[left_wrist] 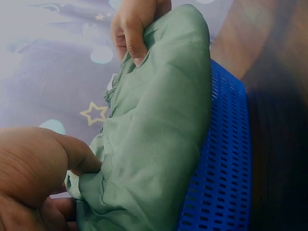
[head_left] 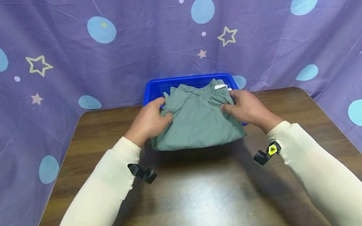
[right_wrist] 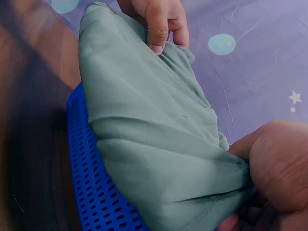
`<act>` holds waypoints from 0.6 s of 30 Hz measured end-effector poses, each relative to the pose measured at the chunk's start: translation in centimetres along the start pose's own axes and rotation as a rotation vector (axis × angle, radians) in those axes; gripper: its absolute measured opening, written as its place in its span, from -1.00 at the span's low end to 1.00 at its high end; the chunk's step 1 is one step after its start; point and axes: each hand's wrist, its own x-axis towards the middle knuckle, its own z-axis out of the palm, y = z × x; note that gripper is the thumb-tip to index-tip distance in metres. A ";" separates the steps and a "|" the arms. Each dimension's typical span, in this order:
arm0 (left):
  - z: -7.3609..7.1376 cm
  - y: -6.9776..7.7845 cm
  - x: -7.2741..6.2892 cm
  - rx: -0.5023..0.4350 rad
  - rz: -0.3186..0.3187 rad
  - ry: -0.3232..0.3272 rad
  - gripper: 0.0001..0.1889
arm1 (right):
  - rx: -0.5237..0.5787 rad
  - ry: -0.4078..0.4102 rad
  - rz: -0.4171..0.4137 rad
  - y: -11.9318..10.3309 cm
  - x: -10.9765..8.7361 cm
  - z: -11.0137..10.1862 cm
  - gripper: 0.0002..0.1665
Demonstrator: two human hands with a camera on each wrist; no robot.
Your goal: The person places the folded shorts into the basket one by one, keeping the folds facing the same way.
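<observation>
A folded pair of green elastic-waist pants point(head_left: 199, 120) is held up by both hands over a blue perforated basket point(head_left: 190, 79). My left hand point(head_left: 149, 121) pinches its left side, thumb on top and fingers beneath. On the opposite side my right hand point(head_left: 251, 107) grips the cloth the same way, close to a white tag point(head_left: 221, 86) at the gathered waistband. In the left wrist view the folded edge of the pants point(left_wrist: 159, 110) overhangs the basket's slotted wall point(left_wrist: 221, 154). The right wrist view shows creases running toward the right thumb. The cloth hides most of the basket's inside.
The basket stands at the far edge of a brown wooden table point(head_left: 192, 196). Behind and beside the table hangs a purple curtain point(head_left: 156, 35) printed with stars and blue dots. A small black camera mount sits on each cream-sleeved wrist.
</observation>
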 end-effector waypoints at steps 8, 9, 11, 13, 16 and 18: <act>0.3 -0.7 1.4 0.002 -0.003 0.016 -0.79 | 0.002 0.013 0.032 0.2 1.3 0.2 -0.74; 0.4 -0.8 1.6 0.003 -0.007 0.015 -0.76 | 0.003 0.019 0.037 0.2 1.5 0.3 -0.74; 0.3 -1.0 2.0 0.003 -0.018 0.008 -0.68 | 0.003 0.024 0.051 0.4 1.8 0.4 -0.72; 0.3 -1.2 2.4 0.004 -0.029 0.002 -0.58 | 0.006 0.026 0.068 0.4 2.2 0.5 -0.65; 0.2 -1.3 2.9 0.008 -0.038 -0.003 -0.52 | 0.019 0.027 0.097 0.4 2.7 0.7 -0.51; 0.2 -1.3 3.3 0.013 -0.044 -0.006 -0.50 | 0.026 0.033 0.109 0.5 3.1 0.7 -0.46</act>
